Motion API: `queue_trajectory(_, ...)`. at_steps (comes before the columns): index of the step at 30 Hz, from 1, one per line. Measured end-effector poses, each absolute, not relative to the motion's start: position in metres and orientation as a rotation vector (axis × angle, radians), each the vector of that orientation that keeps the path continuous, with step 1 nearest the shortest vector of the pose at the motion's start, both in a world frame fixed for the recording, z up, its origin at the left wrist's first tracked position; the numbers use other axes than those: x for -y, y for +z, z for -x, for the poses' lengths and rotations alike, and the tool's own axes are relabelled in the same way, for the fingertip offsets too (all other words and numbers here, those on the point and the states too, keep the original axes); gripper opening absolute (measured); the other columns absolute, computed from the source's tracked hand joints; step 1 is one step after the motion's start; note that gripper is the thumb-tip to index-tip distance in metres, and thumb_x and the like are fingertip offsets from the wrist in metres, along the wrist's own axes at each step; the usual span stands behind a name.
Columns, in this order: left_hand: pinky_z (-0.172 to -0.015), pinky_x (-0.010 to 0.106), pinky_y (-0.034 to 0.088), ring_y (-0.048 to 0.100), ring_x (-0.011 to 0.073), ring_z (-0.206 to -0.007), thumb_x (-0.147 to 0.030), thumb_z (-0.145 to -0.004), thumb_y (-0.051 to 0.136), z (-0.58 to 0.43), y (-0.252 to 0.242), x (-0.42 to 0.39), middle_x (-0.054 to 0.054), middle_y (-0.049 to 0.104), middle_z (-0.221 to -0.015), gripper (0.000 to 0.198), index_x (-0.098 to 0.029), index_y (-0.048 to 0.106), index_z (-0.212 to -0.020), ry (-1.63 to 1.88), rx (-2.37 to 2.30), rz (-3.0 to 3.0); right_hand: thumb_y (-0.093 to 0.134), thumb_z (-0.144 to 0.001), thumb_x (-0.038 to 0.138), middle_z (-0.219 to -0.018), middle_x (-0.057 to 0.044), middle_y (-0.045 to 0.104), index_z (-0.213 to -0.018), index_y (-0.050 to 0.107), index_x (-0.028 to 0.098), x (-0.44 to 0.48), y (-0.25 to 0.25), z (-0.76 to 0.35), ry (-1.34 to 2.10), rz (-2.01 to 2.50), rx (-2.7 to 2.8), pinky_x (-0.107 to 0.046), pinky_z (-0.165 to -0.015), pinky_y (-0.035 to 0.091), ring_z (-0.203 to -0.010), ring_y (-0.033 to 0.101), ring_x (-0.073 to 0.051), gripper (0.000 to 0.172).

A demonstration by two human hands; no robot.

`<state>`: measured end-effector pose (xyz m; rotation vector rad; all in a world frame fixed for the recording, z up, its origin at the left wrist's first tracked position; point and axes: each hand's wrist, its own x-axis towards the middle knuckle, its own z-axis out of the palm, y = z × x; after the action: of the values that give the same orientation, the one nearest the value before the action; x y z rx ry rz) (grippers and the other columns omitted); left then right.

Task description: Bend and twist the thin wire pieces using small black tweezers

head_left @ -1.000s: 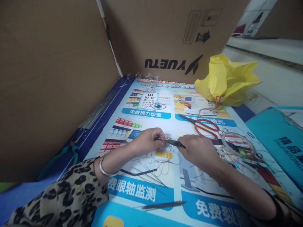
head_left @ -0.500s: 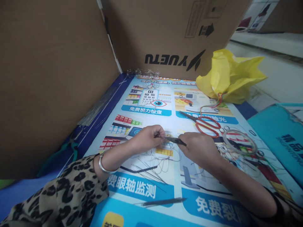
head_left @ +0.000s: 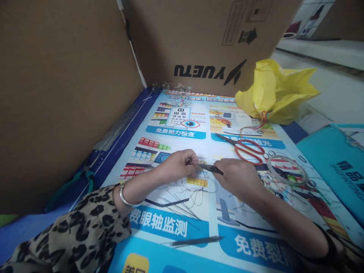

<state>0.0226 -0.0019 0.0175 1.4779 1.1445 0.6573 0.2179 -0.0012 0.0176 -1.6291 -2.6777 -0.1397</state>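
Note:
My right hand [head_left: 237, 176] is closed around a pair of pliers [head_left: 211, 168], whose dark, narrow jaws point left. Directly opposite, my left hand [head_left: 183, 165] is pinched closed, its fingertips right at the tip of the jaws. What it pinches is too small to make out; thin wire [head_left: 203, 189] hangs in loops just below. Under my hands, several dark straight wires [head_left: 179, 206] lie loose on the printed poster [head_left: 196, 146]. A bundle of dark rods [head_left: 197, 241] rests nearer to me.
Red-handled scissors [head_left: 250, 151] lie beyond my right hand, with a clear ring-shaped coil [head_left: 287, 170] beside them. A yellow bag [head_left: 277, 93] stands at the back right. Cardboard walls [head_left: 193, 41] rise behind and left. Teal-handled pliers [head_left: 85, 178] lie left; a blue box [head_left: 335, 163] right.

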Motion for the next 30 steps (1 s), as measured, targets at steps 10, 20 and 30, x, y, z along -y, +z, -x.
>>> queue_trajectory(10,-0.053,0.019,0.035,0.047,0.0071,-0.054,-0.011,-0.069,0.052,-0.021,0.017,0.001,-0.006,0.050,-0.060,0.010,-0.017,0.047,-0.074,0.692,-1.209,-1.513,0.046,-0.081,0.030,-0.069,-0.003,0.061,-0.070,0.061,0.019,0.002,0.019,-0.222,-0.288,1.531,2.717,-0.028,-0.054,0.018,-0.065,0.053,-0.016,0.021)
queue_trajectory(20,-0.057,0.022,0.041,0.055,0.0104,-0.062,-0.016,-0.073,0.053,-0.021,0.013,0.003,-0.003,0.055,-0.066,0.011,-0.018,0.045,-0.079,0.692,-1.227,-1.565,0.047,-0.078,0.016,-0.070,-0.007,0.058,-0.072,0.062,0.019,0.008,0.020,-0.219,-0.479,1.375,2.765,-0.033,-0.061,0.019,-0.069,0.048,-0.019,0.016)
queue_trajectory(30,-0.060,0.023,0.044,0.056,0.0101,-0.064,-0.013,-0.073,0.049,-0.021,0.006,0.003,-0.003,0.055,-0.074,0.011,-0.019,0.045,-0.081,0.717,-1.185,-1.616,0.045,-0.079,0.015,-0.068,-0.006,0.058,-0.071,0.060,0.019,0.009,0.020,-0.219,-0.539,1.356,2.730,-0.033,-0.060,0.017,-0.067,0.046,-0.019,0.018)
